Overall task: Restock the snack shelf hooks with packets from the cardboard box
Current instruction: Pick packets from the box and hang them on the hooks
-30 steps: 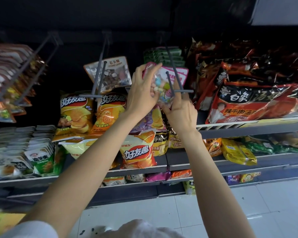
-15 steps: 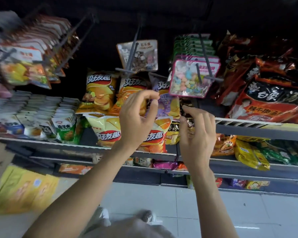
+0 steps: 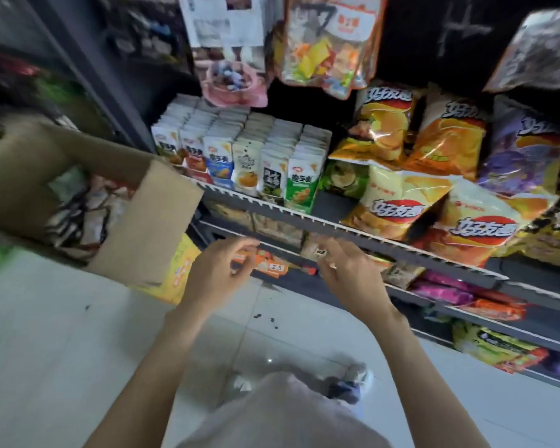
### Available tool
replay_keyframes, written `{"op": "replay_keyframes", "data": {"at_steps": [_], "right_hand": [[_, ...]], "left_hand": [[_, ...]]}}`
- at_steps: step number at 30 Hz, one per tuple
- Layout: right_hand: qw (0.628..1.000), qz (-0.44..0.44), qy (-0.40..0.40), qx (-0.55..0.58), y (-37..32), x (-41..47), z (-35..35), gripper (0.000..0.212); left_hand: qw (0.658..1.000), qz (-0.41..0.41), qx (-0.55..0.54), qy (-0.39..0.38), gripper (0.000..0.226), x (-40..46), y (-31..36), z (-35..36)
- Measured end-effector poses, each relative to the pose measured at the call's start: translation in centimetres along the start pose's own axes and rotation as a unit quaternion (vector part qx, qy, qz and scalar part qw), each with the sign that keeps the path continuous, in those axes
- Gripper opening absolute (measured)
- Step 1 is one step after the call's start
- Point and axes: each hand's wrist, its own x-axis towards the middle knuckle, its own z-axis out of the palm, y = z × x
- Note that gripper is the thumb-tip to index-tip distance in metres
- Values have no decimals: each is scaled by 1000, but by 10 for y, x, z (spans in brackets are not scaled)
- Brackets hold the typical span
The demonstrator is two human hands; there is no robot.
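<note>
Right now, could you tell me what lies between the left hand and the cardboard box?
In the head view, a yellow packet lies between the left hand and the cardboard box.

Both hands hang empty in front of the lower shelves, the left hand (image 3: 219, 273) with fingers loosely curled and the right hand (image 3: 349, 276) with fingers loosely spread, the two near each other but apart. Off to the left sits the open cardboard box (image 3: 143, 221), packets (image 3: 81, 215) showing inside it, blurred. Up top, candy packets (image 3: 330, 43) dangle above a shelf (image 3: 337, 226) lined with upright small pouches (image 3: 240, 156) and piled chip bags (image 3: 401, 202).
</note>
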Motion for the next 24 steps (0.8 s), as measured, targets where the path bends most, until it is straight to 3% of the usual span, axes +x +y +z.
{"op": "replay_keyframes", "data": {"at_steps": [3,8,17,24], "right_hand": [[997,10,-64,33,-56,20,44,26],[990,-7,-129,54,-143,73,100,23],[981,-97,-151,77,-247,203,196,26],[975,-100,-192,48,-292,293,271,38]], "left_hand": [[999,-33,23,12,34,-29,-71,-51],[978,-176,86,73,23,-62,-165,-131],[980,-182,80,24,26,-13,-304,-196],[970,-184,149,-54,33,41,-392,-201]]}}
